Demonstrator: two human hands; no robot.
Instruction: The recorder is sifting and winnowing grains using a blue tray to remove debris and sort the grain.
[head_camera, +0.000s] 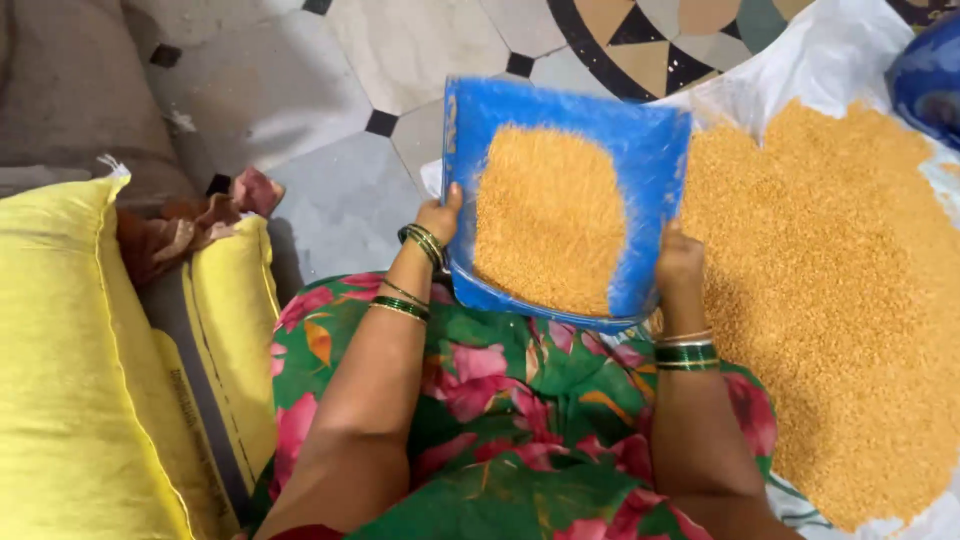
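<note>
Seated in a floral green garment (500, 440), a person grips a blue winnowing tray (560, 130) of orange lentils (548, 215) at both side edges, left hand (438, 215) and right hand (678, 262) equally near, a heap of lentils (840, 300) spread on the white sheet (830, 50) rightward.

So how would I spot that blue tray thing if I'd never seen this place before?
Start at the big heap of orange-yellow grain spread over a white sheet on the patterned floor. Just left of it, above the person's flowered lap, both hands grip a flat blue tray, the left hand and right hand on opposite sides. It is the only blue flat thing, carrying its own small patch of grain.
</note>
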